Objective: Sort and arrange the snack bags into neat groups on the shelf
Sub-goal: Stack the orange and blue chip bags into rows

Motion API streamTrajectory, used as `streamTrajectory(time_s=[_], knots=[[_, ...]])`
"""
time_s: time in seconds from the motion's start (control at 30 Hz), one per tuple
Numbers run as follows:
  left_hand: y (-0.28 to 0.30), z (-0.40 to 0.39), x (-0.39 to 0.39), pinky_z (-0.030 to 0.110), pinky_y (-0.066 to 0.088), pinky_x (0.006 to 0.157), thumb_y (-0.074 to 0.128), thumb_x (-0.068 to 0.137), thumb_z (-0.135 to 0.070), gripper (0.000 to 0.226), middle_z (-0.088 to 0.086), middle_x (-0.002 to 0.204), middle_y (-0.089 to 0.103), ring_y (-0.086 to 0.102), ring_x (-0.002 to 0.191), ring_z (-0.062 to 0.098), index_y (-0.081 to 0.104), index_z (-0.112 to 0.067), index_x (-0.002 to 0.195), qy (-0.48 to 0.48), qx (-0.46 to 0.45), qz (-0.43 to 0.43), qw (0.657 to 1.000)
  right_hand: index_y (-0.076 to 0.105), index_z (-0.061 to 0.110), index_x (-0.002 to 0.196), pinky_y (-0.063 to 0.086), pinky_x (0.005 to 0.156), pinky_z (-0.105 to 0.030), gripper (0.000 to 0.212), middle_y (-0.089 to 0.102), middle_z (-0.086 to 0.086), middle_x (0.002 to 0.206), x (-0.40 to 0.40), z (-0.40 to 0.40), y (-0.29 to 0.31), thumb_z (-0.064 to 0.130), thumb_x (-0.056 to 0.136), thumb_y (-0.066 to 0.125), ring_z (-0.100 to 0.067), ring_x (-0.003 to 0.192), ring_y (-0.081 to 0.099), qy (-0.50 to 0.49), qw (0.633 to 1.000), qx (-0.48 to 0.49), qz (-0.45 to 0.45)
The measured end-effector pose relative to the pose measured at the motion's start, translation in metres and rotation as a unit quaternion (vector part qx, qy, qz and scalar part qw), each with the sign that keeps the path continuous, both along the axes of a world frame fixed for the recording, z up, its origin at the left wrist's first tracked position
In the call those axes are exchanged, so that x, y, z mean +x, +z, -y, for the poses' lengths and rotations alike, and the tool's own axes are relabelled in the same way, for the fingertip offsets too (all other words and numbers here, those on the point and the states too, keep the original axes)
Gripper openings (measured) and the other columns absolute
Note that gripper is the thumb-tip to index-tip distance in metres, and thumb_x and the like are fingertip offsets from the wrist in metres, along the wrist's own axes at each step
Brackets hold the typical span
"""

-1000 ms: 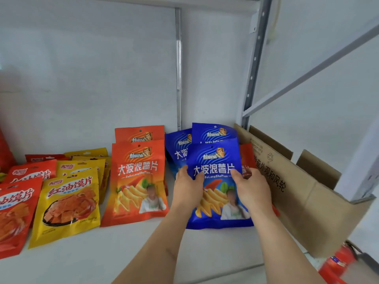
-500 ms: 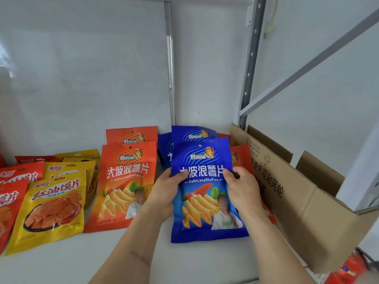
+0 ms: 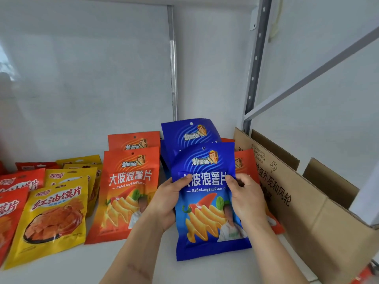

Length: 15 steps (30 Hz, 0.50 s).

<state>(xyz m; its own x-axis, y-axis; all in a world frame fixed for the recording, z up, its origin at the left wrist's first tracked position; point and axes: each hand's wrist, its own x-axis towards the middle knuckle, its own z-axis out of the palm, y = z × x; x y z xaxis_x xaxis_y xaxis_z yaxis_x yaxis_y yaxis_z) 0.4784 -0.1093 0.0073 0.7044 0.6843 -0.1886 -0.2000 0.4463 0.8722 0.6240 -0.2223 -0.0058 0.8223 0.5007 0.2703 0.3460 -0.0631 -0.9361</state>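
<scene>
We held a blue snack bag (image 3: 207, 203) upright at about 5 o'clock on the white shelf (image 3: 143, 261), both hands clamped on its upper edges. Our left hand (image 3: 168, 201) gripped the left edge, thumb curled over the front; our right hand (image 3: 246, 197) pinched the right edge, fingers bent against the printed lettering. Just behind it, toward 12 o'clock, stood a second blue bag (image 3: 190, 133), overlapped by the one we held. At 9 o'clock from the held bag, two orange snack bags (image 3: 123, 193) leaned one behind the other, and at 3 o'clock a further orange bag (image 3: 245, 167) showed partly behind our right hand. Farther toward 9 o'clock lay yellow bags (image 3: 55, 218) and red bags (image 3: 12, 210) in overlapping rows. An open cardboard box (image 3: 303, 220) stood at 3 o'clock, just beside the orange bag, against the grey metal upright (image 3: 256, 64) of the shelf.
</scene>
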Motion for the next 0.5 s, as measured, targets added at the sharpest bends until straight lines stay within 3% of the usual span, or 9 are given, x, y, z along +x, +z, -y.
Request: streamTrajectory(time_s=[0.1, 0.23, 0.33, 0.43, 0.5], knots=[[0.000, -0.008, -0.003, 0.043, 0.061, 0.078, 0.068, 0.094, -0.018, 0.034, 0.019, 0.107, 0.076, 0.075, 0.092, 0.033, 0.064, -0.001, 0.122, 0.016, 0.008, -0.009, 1.000, 0.058, 0.021, 0.093, 0.053, 0.070, -0.023, 0.017, 0.058, 0.008, 0.096, -0.004, -0.007, 0.006, 0.038, 0.094, 0.061, -0.009, 0.094, 0.061, -0.033, 0.999, 0.003, 0.033], [0.004, -0.017, -0.012, 0.048, 0.058, 0.088, 0.067, 0.094, -0.019, 0.029, 0.018, 0.105, 0.077, 0.075, 0.091, 0.034, 0.065, -0.002, 0.118, 0.023, 0.034, -0.023, 0.999, 0.058, 0.017, 0.095, 0.050, 0.062, -0.019, 0.021, 0.064, 0.008, 0.100, -0.009, -0.014, 0.014, 0.038, 0.094, 0.061, -0.008, 0.096, 0.064, 0.027, 1.000, 0.005, 0.010], [0.007, -0.018, -0.018, 0.048, 0.059, 0.087, 0.068, 0.094, -0.023, 0.030, 0.018, 0.105, 0.077, 0.075, 0.090, 0.033, 0.065, -0.003, 0.117, 0.026, 0.048, -0.022, 0.998, 0.059, 0.013, 0.091, 0.053, 0.061, -0.020, 0.023, 0.069, 0.007, 0.094, -0.012, -0.015, 0.011, 0.036, 0.093, 0.062, -0.008, 0.093, 0.068, 0.057, 0.998, 0.009, -0.012], [0.007, -0.022, -0.025, 0.051, 0.059, 0.089, 0.071, 0.091, -0.025, 0.038, 0.018, 0.104, 0.077, 0.074, 0.093, 0.035, 0.064, -0.001, 0.120, 0.058, 0.068, -0.032, 0.996, 0.062, 0.017, 0.096, 0.045, 0.055, -0.009, 0.024, 0.068, 0.011, 0.093, -0.019, -0.018, 0.014, 0.040, 0.092, 0.062, -0.002, 0.090, 0.066, 0.050, 0.998, 0.021, -0.020], [0.008, -0.028, -0.033, 0.048, 0.060, 0.083, 0.071, 0.091, -0.023, 0.038, 0.019, 0.104, 0.077, 0.075, 0.091, 0.035, 0.062, -0.001, 0.121, 0.088, 0.069, -0.034, 0.993, 0.063, 0.022, 0.101, 0.045, 0.060, -0.014, 0.029, 0.067, 0.014, 0.095, -0.022, -0.021, 0.018, 0.049, 0.093, 0.057, 0.003, 0.089, 0.062, 0.054, 0.997, 0.030, -0.042]])
